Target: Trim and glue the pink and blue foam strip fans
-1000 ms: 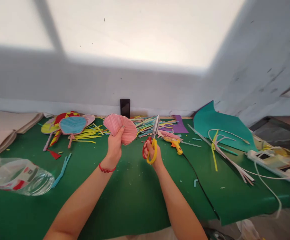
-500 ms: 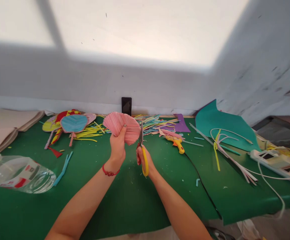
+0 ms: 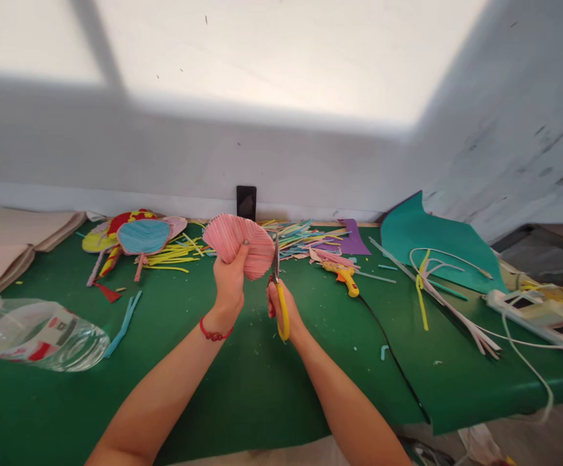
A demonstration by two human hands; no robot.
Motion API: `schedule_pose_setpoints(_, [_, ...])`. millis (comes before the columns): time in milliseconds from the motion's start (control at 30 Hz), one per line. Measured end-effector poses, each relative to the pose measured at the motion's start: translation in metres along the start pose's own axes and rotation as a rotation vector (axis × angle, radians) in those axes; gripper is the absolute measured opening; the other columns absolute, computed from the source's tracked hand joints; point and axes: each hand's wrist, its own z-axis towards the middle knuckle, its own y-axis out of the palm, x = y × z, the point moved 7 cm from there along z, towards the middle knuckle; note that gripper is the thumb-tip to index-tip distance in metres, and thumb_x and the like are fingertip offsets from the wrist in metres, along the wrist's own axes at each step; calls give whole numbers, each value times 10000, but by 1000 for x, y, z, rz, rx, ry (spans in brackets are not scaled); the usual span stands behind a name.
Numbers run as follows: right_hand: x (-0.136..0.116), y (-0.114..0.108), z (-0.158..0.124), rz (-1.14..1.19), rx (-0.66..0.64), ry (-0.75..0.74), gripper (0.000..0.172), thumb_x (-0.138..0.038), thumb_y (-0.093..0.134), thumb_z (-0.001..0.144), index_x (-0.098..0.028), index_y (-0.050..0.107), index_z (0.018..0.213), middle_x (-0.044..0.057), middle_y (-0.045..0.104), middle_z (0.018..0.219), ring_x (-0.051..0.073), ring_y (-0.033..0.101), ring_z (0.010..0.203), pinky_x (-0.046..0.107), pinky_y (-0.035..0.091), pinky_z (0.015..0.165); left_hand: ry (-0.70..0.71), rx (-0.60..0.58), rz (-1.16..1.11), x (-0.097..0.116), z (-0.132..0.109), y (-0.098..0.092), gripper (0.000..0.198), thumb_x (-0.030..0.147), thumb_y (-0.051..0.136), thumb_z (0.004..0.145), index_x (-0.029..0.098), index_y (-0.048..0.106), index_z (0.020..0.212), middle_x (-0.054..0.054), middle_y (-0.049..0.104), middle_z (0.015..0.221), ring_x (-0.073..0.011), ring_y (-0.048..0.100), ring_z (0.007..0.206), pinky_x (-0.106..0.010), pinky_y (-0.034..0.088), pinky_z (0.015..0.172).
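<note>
My left hand (image 3: 230, 281) pinches a pink, ribbed, shell-shaped craft piece (image 3: 235, 236), thumb across its front and the other fingers hidden behind. In my right hand (image 3: 284, 307) is a pair of scissors (image 3: 283, 314) with yellow and red handles. The scissor blades point up beside the right edge of the pink piece; whether they touch it I cannot tell. Behind the hands lies a pile of thin coloured strips (image 3: 301, 236). A yellow glue gun (image 3: 342, 278) rests to the right of my right hand.
On the left are a clear plastic bottle (image 3: 43, 333), a blue shell-shaped piece (image 3: 144, 237) and cardboard (image 3: 0, 259). A black phone (image 3: 246, 202) leans on the wall. To the right stand a teal sheet (image 3: 437, 246) and a white power strip (image 3: 529, 323) with cables.
The pink piece has turned slightly in my left hand and shifted a little right. My right hand and the scissors have moved slightly right.
</note>
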Motion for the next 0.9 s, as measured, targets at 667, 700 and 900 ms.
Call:
schedule_pose_setpoints(667, [-8,-4,-6,-14,67,-3,503,-719,497,746,-223,419,711,-88,380,525,61,327,375,197,294,355,-16,3,3,-4,1,-2,388,329,806,605,138,686,921,-76,714,984,-200,664,923,-328,504,890])
schedule_pose_setpoints(700, [-7,-5,-6,-25,79,-2,509,-724,505,735,-222,422,708,-87,380,525,62,327,383,196,288,360,-19,5,3,-4,1,-2,384,329,807,603,139,687,914,-73,714,976,-198,666,915,-330,503,891])
schedule_pose_setpoints(900, [-6,-9,-6,-43,101,10,520,-730,531,705,-221,426,678,-82,367,504,66,327,401,196,251,369,-11,15,1,-3,3,-2,374,331,807,592,136,679,884,-69,712,939,-194,664,891,-338,500,882])
